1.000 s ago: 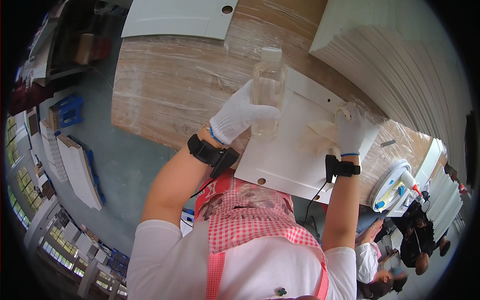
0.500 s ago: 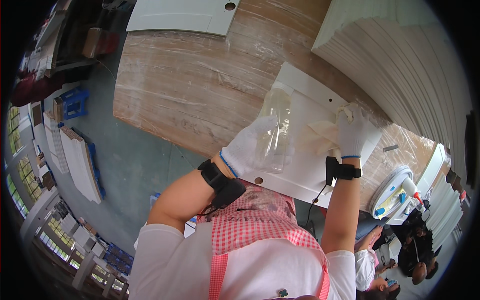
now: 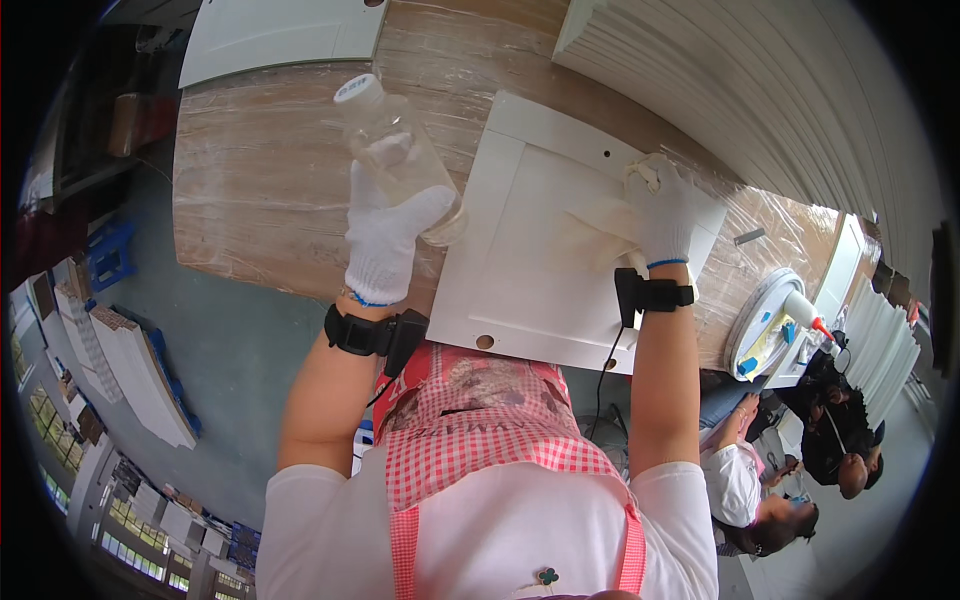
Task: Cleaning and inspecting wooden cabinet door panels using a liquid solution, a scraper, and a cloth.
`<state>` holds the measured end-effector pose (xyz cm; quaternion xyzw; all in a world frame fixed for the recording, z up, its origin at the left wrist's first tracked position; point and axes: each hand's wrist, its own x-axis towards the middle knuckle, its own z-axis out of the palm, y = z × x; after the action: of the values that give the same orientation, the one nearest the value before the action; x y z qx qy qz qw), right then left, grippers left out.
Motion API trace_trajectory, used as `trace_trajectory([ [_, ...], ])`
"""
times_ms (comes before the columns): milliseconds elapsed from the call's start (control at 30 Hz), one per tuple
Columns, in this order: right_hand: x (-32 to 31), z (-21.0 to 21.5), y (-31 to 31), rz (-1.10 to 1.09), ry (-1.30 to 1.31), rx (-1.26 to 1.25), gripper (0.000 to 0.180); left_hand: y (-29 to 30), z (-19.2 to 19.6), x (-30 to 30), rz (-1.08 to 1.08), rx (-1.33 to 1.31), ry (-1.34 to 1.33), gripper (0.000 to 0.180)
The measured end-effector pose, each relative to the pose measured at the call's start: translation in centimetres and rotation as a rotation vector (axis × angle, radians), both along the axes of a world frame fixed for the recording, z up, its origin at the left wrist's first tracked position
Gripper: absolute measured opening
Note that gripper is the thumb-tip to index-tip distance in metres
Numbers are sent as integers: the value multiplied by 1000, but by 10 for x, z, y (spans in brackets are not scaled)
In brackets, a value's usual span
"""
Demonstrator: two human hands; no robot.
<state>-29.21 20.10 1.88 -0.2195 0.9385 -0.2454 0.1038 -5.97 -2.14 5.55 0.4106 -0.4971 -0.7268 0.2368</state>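
Over the film-wrapped surface (image 3: 265,170), my left grip (image 3: 385,225) is closed around a clear bottle (image 3: 418,160) that leans with its white cap (image 3: 352,88) toward the far left, just left of a white panel (image 3: 530,260); on that panel a cream cloth (image 3: 605,228) lies spread, its bunched end clasped in my right grip (image 3: 668,208), and farther right a red-tipped bottle (image 3: 800,306) sits on a round white container (image 3: 741,325)

The brown worktop (image 3: 290,170) under shiny clear plastic (image 3: 240,215) has a white board (image 3: 525,260) in front, another board (image 3: 280,35) at the far left, and a little grey strip (image 3: 749,237) at the right.
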Motion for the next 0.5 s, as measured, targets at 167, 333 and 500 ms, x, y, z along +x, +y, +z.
trace_trajectory([
  [167, 4, 7, -8, 45, 144, 69, 19, -28, -7, 9, -135, -274, -169, 70],
  [333, 3, 14, -14, 71, -111, -81, 22, -17, -18, 4, -143, -337, -142, 81],
  [500, 21, 25, -68, 171, -19, -89, 23, -7, -29, 28, -103, -518, -222, 78],
])
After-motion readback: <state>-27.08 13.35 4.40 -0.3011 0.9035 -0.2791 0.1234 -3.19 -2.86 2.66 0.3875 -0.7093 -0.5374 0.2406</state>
